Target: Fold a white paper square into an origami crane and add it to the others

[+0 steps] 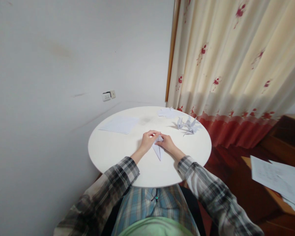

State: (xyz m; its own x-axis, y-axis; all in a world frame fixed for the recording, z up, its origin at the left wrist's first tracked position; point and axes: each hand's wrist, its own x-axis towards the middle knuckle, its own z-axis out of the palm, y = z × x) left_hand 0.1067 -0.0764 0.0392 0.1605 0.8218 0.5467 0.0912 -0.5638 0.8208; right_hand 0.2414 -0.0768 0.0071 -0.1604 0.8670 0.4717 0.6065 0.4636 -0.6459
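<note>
A folded piece of white paper (158,151) lies over the middle of the round white table (113,150), its narrow point toward me. A crease or slit runs down its length. My left hand (148,138) pinches the paper's far end from the left. From the right, my right hand (166,142) grips the same far part, with the fingers bent over it. The two hands almost meet at the top of the paper, and some fingertips are hidden there.
Several folded paper cranes (190,125) stand on the table's right side. White sheets (120,124) lie at the back left, more paper (166,112) at the back. A wall with a socket (106,96) borders the left; a curtain (223,65) hangs behind right. Printed papers (272,173) rest on wooden furniture at right.
</note>
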